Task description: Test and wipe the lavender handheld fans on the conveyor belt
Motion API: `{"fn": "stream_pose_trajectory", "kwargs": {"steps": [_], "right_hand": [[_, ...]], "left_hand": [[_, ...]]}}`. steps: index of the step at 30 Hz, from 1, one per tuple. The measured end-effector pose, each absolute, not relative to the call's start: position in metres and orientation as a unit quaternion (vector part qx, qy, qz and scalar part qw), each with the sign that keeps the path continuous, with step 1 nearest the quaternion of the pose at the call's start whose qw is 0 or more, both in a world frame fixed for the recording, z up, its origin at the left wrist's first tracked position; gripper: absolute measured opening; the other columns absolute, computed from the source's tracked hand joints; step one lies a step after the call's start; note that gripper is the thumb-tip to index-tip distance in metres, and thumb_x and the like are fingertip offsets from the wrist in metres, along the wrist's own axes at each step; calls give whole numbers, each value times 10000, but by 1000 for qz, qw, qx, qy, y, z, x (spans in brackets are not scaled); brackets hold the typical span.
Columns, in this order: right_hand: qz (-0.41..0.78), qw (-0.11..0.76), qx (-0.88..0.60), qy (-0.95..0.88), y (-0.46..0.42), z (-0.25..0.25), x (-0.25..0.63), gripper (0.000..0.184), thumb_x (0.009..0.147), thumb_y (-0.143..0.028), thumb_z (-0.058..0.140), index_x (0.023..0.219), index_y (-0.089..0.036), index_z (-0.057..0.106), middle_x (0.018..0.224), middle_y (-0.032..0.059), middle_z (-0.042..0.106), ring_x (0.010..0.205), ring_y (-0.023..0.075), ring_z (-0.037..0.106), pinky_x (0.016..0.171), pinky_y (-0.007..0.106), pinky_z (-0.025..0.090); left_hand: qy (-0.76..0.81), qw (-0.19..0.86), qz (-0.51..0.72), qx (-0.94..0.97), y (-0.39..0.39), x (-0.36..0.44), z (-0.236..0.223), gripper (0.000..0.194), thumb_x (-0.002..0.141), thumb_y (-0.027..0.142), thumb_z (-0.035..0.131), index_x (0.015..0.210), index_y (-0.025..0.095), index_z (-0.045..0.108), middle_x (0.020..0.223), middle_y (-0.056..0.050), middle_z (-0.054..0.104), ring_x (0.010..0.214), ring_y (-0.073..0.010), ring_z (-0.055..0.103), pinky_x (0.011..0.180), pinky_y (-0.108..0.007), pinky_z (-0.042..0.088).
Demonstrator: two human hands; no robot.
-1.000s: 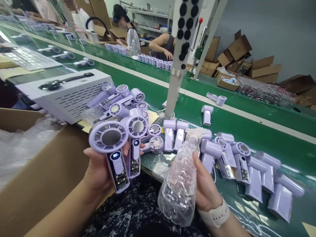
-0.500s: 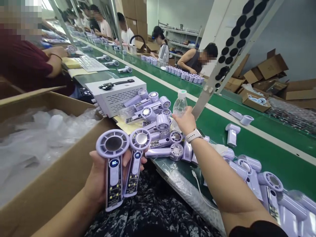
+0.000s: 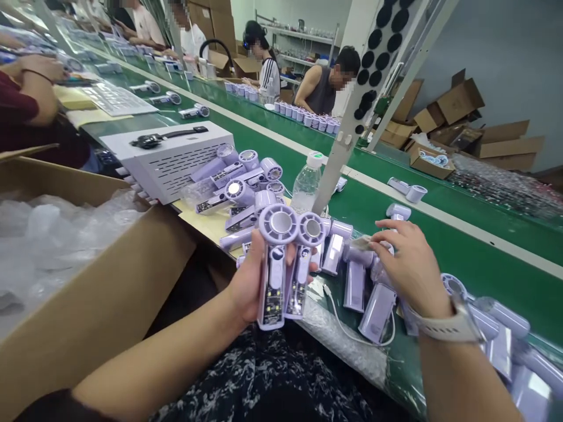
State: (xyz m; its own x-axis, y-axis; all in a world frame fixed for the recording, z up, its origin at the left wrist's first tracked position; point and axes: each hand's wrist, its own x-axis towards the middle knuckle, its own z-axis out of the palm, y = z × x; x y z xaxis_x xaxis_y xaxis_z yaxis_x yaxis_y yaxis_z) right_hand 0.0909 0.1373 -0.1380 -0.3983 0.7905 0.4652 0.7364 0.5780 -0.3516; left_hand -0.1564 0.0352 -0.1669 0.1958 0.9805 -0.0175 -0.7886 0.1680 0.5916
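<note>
Two lilac handheld fans (image 3: 276,266) are held side by side in my left hand (image 3: 248,275), upright, with round heads on top and circuit boards showing through clear handles. The display on the right-hand fan is lit. My right hand (image 3: 407,264), wearing a pale watch, reaches over more lilac fans (image 3: 354,281) at the bench edge. Its thumb and a finger pinch the edge of a small whitish cloth (image 3: 361,241), while the index finger sticks out. Beyond the held fans stands a clear plastic bottle (image 3: 307,183).
A grey metal box (image 3: 167,158) with a black cable on top stands left of a fan pile. A carton (image 3: 132,275) of plastic bags is at my left. A metal post (image 3: 336,167) rises from the green conveyor (image 3: 461,258). A white charging cable (image 3: 338,319) loops along the front edge.
My right hand has left the bottle and moved right to the cloth. My left hand has carried the two fans right and slightly up. The view has swung to the right.
</note>
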Motion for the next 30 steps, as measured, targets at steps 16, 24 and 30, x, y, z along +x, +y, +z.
{"fn": "stream_pose_trajectory", "kwargs": {"steps": [16, 24, 30], "right_hand": [[617, 477, -324, -535, 63, -151, 59, 670, 874, -414, 793, 1458, -343, 471, 816, -15, 631, 461, 120, 549, 352, 267, 533], [504, 490, -364, -611, 73, -158, 93, 361, 1013, -446, 602, 1344, -328, 679, 1330, 46, 711, 1238, 292, 650, 1086, 515, 512], [613, 333, -247, -673, 85, -142, 100, 587, 982, -423, 667, 1525, -463, 449, 1624, -33, 441, 1514, 262, 374, 1246, 476, 305]], "left_hand": [[98, 832, 491, 240, 34, -102, -171, 707, 709, 863, 593, 731, 157, 632, 834, -121, 757, 805, -231, 728, 742, -315, 620], [71, 851, 466, 232, 30, -108, -176, 699, 735, 837, 611, 714, 138, 622, 1080, -158, 736, 914, -254, 728, 762, -338, 618], [115, 850, 421, 296, 27, -120, -178, 726, 673, 842, 674, 731, 119, 650, 1025, -150, 737, 930, -263, 731, 802, -326, 618]]}}
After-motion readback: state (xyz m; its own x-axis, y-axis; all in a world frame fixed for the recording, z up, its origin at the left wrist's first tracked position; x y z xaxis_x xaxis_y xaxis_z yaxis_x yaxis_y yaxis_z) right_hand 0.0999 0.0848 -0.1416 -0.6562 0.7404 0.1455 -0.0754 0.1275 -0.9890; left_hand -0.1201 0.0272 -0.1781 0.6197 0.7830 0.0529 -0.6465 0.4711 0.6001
